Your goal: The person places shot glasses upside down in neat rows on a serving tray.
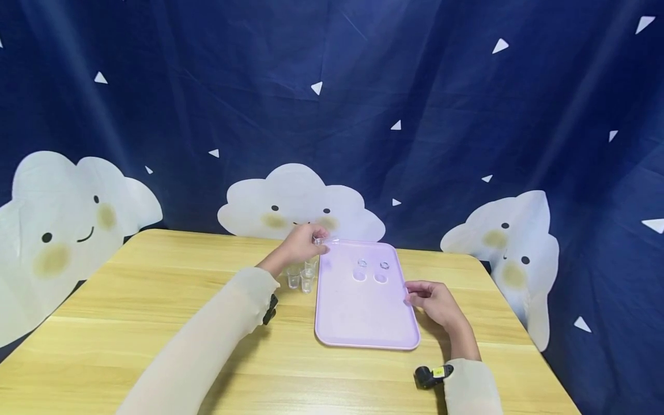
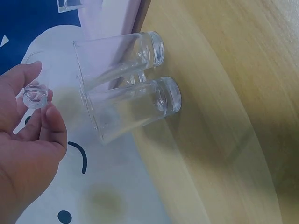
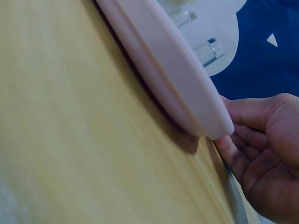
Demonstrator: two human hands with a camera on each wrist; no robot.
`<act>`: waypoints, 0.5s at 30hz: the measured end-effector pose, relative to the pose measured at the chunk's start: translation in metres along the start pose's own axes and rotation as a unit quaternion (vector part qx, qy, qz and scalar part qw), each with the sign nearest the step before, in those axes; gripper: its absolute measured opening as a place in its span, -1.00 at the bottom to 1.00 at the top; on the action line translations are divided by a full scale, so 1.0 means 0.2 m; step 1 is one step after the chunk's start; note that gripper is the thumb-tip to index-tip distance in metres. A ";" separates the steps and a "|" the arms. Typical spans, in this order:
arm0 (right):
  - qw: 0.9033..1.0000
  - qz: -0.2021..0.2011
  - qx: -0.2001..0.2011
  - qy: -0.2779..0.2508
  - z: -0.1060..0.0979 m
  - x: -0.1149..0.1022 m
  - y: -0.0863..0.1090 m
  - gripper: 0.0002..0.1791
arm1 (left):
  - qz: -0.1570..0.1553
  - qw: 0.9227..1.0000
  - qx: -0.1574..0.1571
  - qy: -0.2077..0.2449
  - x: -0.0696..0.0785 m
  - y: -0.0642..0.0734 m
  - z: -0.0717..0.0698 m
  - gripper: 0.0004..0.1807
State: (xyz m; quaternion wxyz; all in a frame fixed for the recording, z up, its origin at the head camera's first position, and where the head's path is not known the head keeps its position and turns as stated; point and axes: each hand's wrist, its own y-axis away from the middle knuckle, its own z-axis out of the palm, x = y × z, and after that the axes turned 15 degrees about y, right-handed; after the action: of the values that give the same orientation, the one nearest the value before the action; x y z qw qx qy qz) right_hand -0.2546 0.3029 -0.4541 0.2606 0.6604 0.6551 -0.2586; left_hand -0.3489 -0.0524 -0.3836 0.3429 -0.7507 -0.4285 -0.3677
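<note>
My left hand is above the far left corner of the lilac tray. It pinches a small clear shot glass, tipped on its side with the thick base towards the left wrist camera. Just below that forearm, upright clear glasses stand on the table beside the tray's left edge. Two more glasses rest upside down on the tray, side by side, towards its far right. At the tray's right rim, my right hand grips the edge between thumb and fingers.
The wooden table extends around the tray on both sides. Behind it hangs a dark blue curtain with white clouds and triangles. A black wrist device is on the right sleeve, close over the table.
</note>
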 end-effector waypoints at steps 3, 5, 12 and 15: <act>1.000 -0.001 0.000 0.000 0.00 0.00 0.00 -0.61 | 0.007 1.000 0.000 -0.003 0.00 0.00 0.00 -0.64; 1.000 0.000 0.000 -0.001 0.00 0.00 0.00 -0.61 | 0.008 1.000 0.001 -0.003 0.00 0.00 0.01 -0.65; 1.000 0.004 -0.001 0.006 0.00 0.00 -0.01 -0.62 | 0.005 1.000 0.001 0.007 0.00 0.00 0.01 -0.69; 1.000 0.003 -0.001 0.005 0.00 0.00 -0.01 -0.62 | 0.012 1.000 -0.001 0.012 0.00 0.00 0.01 -0.70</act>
State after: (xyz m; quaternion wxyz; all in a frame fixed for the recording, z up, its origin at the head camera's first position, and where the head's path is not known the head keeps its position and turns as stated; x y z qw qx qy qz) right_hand -0.2557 0.3029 -0.4535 0.2589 0.6632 0.6546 -0.2541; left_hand -0.3471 -0.0501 -0.3848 0.3514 -0.7519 -0.4146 -0.3732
